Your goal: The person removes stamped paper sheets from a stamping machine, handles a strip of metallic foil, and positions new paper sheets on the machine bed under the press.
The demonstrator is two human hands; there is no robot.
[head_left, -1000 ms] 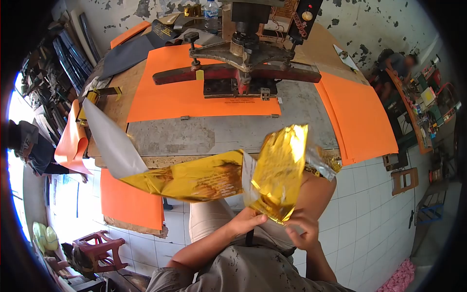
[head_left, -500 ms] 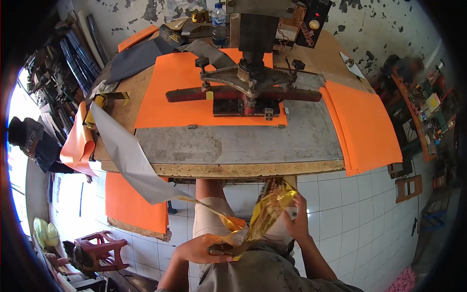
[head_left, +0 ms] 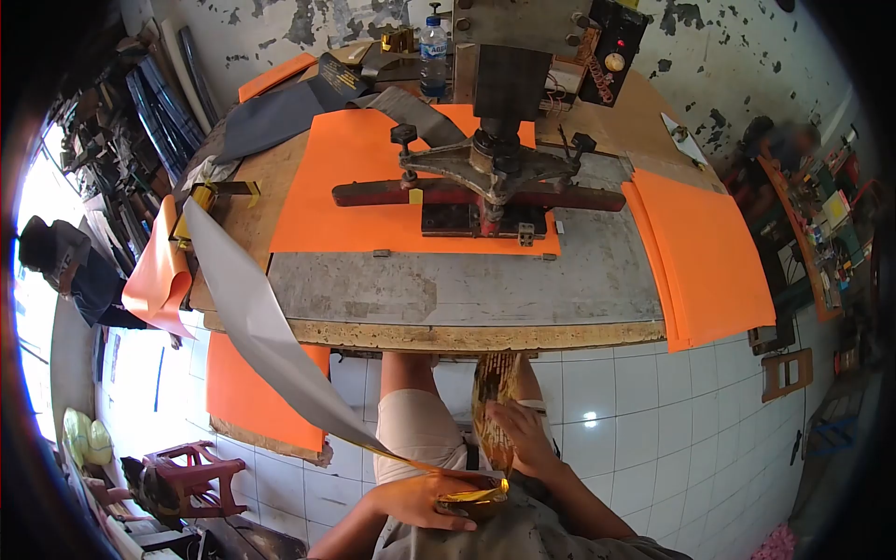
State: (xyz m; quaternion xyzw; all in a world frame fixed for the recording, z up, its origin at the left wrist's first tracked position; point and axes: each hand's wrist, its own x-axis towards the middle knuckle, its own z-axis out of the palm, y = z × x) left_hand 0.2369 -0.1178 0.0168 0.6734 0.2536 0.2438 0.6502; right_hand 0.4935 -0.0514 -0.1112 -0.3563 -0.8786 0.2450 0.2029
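Note:
A long strip of foil, silver-grey on one face and gold on the other, runs from a gold roll at the table's left edge down to my lap. My left hand is closed around its gold end, close to my body. My right hand grips the crumpled gold length of the foil over my right thigh, its fingers bent on it. Part of the foil is hidden beneath both hands.
Ahead is a press over an orange sheet on a metal plate. Folded orange sheets overhang the table's right side. A bottle stands behind. Other people are at far left and right. A red stool stands lower left.
My right hand has moved left and down along the crumpled foil, nearer my left hand. The grey strip now hangs in a straighter line, and the view has shifted slightly.

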